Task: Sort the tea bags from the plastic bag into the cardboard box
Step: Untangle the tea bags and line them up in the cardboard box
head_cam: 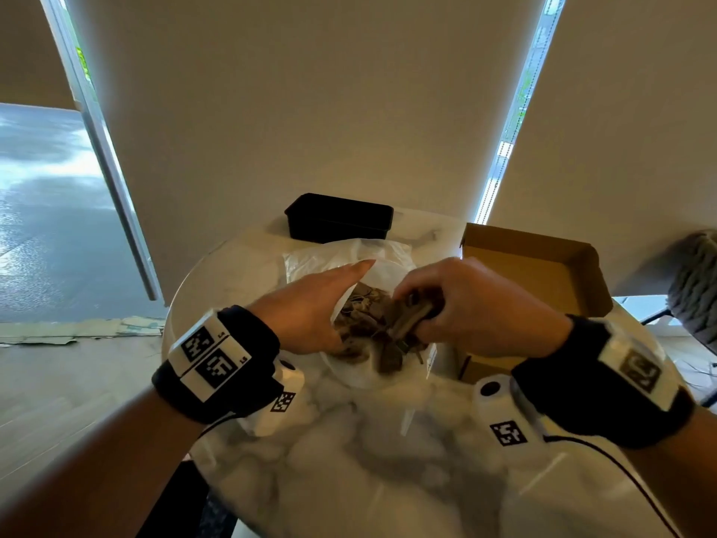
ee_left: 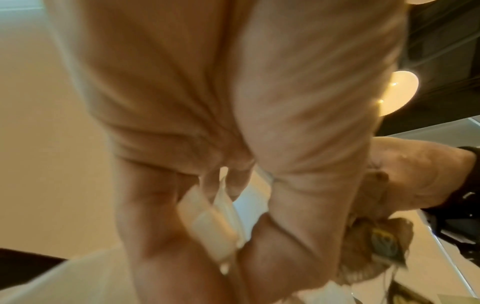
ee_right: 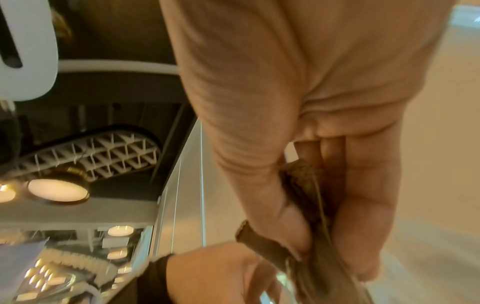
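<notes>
Gripping a bunch of tea bags over the open plastic bag

Right hand (head_cam: 477,304), centre frame in the head view, has its grip clenched round several brown tea bags (head_cam: 407,318) above the mouth of the plastic bag (head_cam: 349,254). Left hand (head_cam: 310,300) lies with straight fingers along the bag's left lip, its grip released; the left wrist view shows film between its fingers. More tea bags sit inside. The cardboard box (head_cam: 543,262) stands open just right of the bag, flap raised at upper right, the right wrist over its near edge. A black container (head_cam: 337,221) sits behind the bag near the bench (head_cam: 349,460) far edge. Bare marble fills the lower frame.
</notes>
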Motion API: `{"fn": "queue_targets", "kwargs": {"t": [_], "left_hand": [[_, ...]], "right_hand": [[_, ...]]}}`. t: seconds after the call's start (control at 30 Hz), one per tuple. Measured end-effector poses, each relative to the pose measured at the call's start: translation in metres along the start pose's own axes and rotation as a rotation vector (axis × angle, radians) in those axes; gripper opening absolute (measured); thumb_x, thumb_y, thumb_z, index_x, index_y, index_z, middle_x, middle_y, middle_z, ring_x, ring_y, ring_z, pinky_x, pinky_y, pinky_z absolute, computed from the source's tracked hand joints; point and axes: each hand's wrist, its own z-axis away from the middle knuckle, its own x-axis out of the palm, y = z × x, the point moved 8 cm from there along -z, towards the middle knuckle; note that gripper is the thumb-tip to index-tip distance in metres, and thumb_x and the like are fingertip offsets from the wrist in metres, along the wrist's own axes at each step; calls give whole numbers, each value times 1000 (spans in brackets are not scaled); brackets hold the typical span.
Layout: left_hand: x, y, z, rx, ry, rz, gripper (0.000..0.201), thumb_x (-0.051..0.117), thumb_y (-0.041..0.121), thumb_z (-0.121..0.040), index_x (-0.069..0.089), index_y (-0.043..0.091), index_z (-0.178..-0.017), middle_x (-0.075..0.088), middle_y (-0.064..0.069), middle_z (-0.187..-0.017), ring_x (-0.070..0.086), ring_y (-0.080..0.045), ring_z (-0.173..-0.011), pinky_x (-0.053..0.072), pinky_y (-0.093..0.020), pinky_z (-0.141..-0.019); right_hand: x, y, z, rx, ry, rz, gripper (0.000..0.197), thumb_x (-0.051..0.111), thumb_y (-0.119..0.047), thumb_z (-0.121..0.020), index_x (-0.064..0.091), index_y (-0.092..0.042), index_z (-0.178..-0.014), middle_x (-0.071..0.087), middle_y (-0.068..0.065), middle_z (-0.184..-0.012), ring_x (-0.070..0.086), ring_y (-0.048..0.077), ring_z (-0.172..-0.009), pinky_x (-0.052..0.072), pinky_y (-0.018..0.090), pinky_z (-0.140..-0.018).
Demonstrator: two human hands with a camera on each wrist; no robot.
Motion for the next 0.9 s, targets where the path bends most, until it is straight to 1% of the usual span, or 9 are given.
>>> {"fn": "queue_targets", "kwargs": {"t": [0.13, 0.2, 0.33, 0.43, 0.53, 0.6, 0.67, 0.77, 0.9], "left_hand": [[-5, -2, 0, -35, -7, -4, 98, 74, 17, -78, 11, 37, -151, 41, 1, -147, 56, -15, -105, 35, -9, -68], [-8, 0, 2, -25, -15, 9, 89, 74, 23, -79, 21, 38, -149, 40, 4, -148, 54, -17, -112, 34, -13, -75], [-18, 0, 10, -21, 27, 51, 65, 72, 42, -77, 43, 47, -135, 41, 15, -144, 58, -2, -94, 40, -19, -77], [-35, 8, 19, 26, 228, 135, 35, 70, 42, -78, 61, 47, -112, 55, 20, -125, 58, -2, -97, 45, -23, -75], [-45, 28, 25, 124, 387, 396, 20, 65, 32, -87, 67, 37, -107, 65, 20, -107, 61, 0, -94, 51, -24, -83], [-36, 37, 20, 130, 345, 701, 21, 54, 26, -94, 64, 31, -112, 68, 12, -108, 63, -2, -99, 50, -28, -93], [-22, 41, 14, 107, 260, 984, 28, 46, 38, -94, 61, 30, -116, 68, 6, -115, 62, -7, -108, 48, -35, -99], [-6, 49, 5, 112, 175, 1184, 47, 40, 59, -89, 58, 30, -122, 66, 2, -121, 61, -15, -113, 46, -34, -97], [12, 60, -8, 66, 97, 1397, 67, 35, 69, -78, 57, 26, -126, 67, -7, -119, 61, -24, -110, 44, -43, -97]], "right_hand": [[-31, -8, 9, -49, 72, -145, 25, 74, -16, -78, 70, -27, -100, 70, -15, -88, 65, -4, -85, 53, 13, -73], [-46, -13, 12, -85, 124, -196, 24, 76, -15, -76, 71, -26, -97, 72, -13, -88, 68, 1, -85, 55, 18, -80], [-66, -15, 14, -120, 168, -308, 19, 76, -7, -78, 72, -17, -93, 75, -2, -88, 72, 14, -83, 59, 33, -81], [-80, -15, 15, -140, 217, -341, 20, 75, -3, -77, 72, -14, -93, 75, 3, -88, 73, 20, -84, 59, 39, -81], [-92, -20, 19, -172, 259, -351, 22, 75, -3, -75, 72, -14, -94, 76, 2, -88, 73, 18, -84, 59, 32, -79], [-102, -26, 20, -195, 281, -375, 23, 75, -3, -74, 72, -16, -93, 76, 0, -87, 73, 16, -82, 58, 24, -74], [-110, -32, 20, -220, 293, -403, 24, 74, -3, -73, 71, -16, -92, 76, -1, -88, 73, 13, -83, 57, 20, -73], [-118, -40, 16, -245, 307, -416, 26, 72, -1, -72, 70, -16, -94, 76, -1, -91, 73, 15, -86, 57, 22, -73], [-129, -46, 8, -266, 348, -425, 28, 71, 3, -74, 68, -11, -98, 75, 2, -92, 73, 16, -86, 58, 26, -71]]}}
